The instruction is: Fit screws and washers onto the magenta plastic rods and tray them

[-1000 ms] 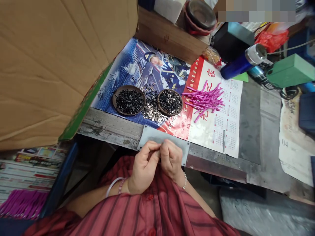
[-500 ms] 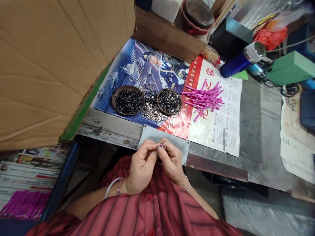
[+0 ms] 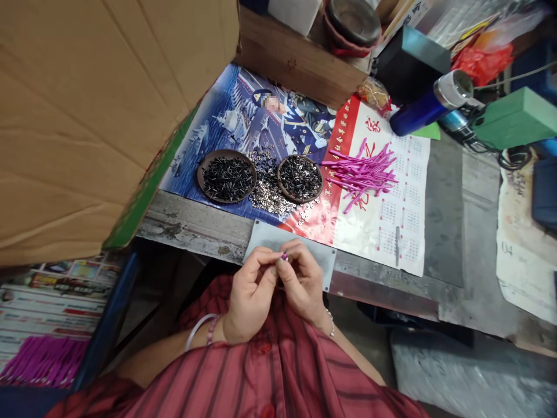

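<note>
My left hand (image 3: 252, 293) and my right hand (image 3: 300, 284) meet fingertip to fingertip over the table's front edge. Both are closed in a pinch on a small purple piece (image 3: 284, 255), of which only a bit shows between the thumbs; the fingers hide the rest. Beneath them lies a grey metal plate (image 3: 261, 238). Beyond it stand a left round dish (image 3: 201, 187) of black pin-like parts and a right round dish (image 3: 321, 188) of black and shiny parts. Small metal rings (image 3: 267, 200) lie scattered between the dishes. A pile of magenta strips (image 3: 363, 171) rests to the right.
A large cardboard box (image 3: 108, 116) blocks the left side. A wooden box (image 3: 300, 67) stands at the back, with a blue flask (image 3: 422, 110) and a green box (image 3: 517, 122) farther right. At lower left, more magenta strips (image 3: 46, 360) lie in a blue bin (image 3: 104, 325).
The view has shifted very slightly. Both hands keep the same pinch on the purple piece, with only a tiny movement of the fingers.
</note>
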A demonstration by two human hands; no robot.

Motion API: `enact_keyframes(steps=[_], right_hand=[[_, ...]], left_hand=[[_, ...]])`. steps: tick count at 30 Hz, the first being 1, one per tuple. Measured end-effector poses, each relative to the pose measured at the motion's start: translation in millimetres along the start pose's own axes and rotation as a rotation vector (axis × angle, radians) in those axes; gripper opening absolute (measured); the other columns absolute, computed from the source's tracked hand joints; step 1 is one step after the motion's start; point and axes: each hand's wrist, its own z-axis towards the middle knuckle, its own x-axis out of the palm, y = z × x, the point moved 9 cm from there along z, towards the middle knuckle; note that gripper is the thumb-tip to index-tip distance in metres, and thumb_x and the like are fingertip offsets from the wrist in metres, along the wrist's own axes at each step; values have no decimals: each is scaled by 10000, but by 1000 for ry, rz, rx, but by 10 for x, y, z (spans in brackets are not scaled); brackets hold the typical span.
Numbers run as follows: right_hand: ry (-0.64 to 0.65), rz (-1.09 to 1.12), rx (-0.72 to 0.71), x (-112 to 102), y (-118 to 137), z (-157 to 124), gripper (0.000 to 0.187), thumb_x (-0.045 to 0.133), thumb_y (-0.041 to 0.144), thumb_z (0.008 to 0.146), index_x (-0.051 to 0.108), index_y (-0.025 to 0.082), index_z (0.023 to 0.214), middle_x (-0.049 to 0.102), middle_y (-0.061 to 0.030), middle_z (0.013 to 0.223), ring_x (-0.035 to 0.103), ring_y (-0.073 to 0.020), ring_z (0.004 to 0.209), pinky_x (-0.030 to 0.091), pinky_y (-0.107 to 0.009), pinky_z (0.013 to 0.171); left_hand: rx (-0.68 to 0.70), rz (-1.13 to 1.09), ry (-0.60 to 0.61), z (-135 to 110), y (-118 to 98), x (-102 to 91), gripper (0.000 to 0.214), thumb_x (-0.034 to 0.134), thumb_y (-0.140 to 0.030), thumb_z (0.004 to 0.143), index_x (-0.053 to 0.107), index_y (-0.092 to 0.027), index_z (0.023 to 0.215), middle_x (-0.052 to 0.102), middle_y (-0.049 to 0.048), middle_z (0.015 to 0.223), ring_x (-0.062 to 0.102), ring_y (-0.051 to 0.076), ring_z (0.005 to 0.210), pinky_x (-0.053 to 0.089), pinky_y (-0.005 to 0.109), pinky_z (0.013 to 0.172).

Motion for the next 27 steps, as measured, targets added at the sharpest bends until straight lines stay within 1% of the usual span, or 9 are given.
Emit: enact_keyframes(steps=[3, 6, 11, 14, 18, 20, 22, 25, 27], right_hand=[[-5, -67, -94, -15, 68, -20, 230, 501, 349, 1036, 576, 221, 861, 576, -26, 811, 551, -180, 725, 466, -320, 645], [-59, -155, -169, -49, 117, -44, 206, 493, 275, 1037, 595, 223, 867, 579, -25, 793, 558, -182, 729, 478, -326, 656], [-113, -163, -187, -76, 142, -26, 94, 565, 221, 993, 575, 228, 900, 596, -17, 831, 595, -176, 767, 508, -307, 662], [-104, -351, -244, -43, 203, -23, 183, 535, 233, 1016, 571, 214, 838, 614, -19, 770, 590, -160, 687, 474, -286, 608], [-106, -601, -279, 8, 208, -27, 407, 410, 263, 1076, 503, 211, 683, 526, 10, 593, 474, -126, 514, 341, -284, 505], [-103, -623, -271, 18, 182, -15, 462, 378, 296, 1092, 466, 218, 645, 470, 26, 550, 426, -120, 475, 306, -291, 485], [-121, -579, -274, -4, 177, 1, 457, 388, 342, 1095, 479, 216, 665, 499, 18, 575, 466, -124, 500, 342, -280, 498], [-196, -548, -321, -80, 225, 6, 397, 438, 371, 1083, 529, 208, 733, 581, -13, 652, 553, -143, 594, 416, -272, 562], [-211, -570, -322, -107, 224, 15, 416, 423, 363, 1087, 520, 211, 712, 562, -4, 626, 523, -138, 566, 392, -277, 548]], left_hand=[[31, 9, 6, 2, -27, 7, 114, 606, -174, 977, 696, -211, 1037, 647, 29, 962, 659, 128, 876, 547, 201, 790], [50, 18, 29, 0, -40, 34, 125, 590, -159, 981, 686, -208, 1045, 645, 30, 960, 658, 128, 875, 548, 202, 792], [42, 25, 33, 5, -5, 37, 132, 568, -152, 991, 666, -213, 1054, 649, 28, 982, 661, 129, 897, 546, 206, 818], [26, 20, 29, 11, 19, 40, 134, 571, -145, 988, 662, -221, 1050, 650, 22, 987, 656, 122, 904, 536, 196, 826], [3, 9, 34, 23, 34, 56, 117, 578, -150, 985, 661, -221, 1028, 643, 14, 954, 643, 120, 874, 527, 197, 808], [-18, 3, 33, 31, 41, 60, 97, 582, -168, 985, 662, -215, 1012, 642, 18, 938, 639, 130, 866, 529, 215, 805], [-49, -14, 30, 37, 56, 65, 70, 594, -199, 982, 663, -207, 994, 636, 27, 928, 638, 146, 861, 535, 242, 798], [-88, -44, 25, 40, 82, 81, 73, 620, -250, 972, 673, -200, 975, 633, 36, 920, 632, 157, 827, 537, 265, 762], [-102, -54, 27, 36, 100, 96, 87, 628, -262, 969, 688, -200, 981, 642, 37, 925, 620, 147, 784, 530, 262, 731]])
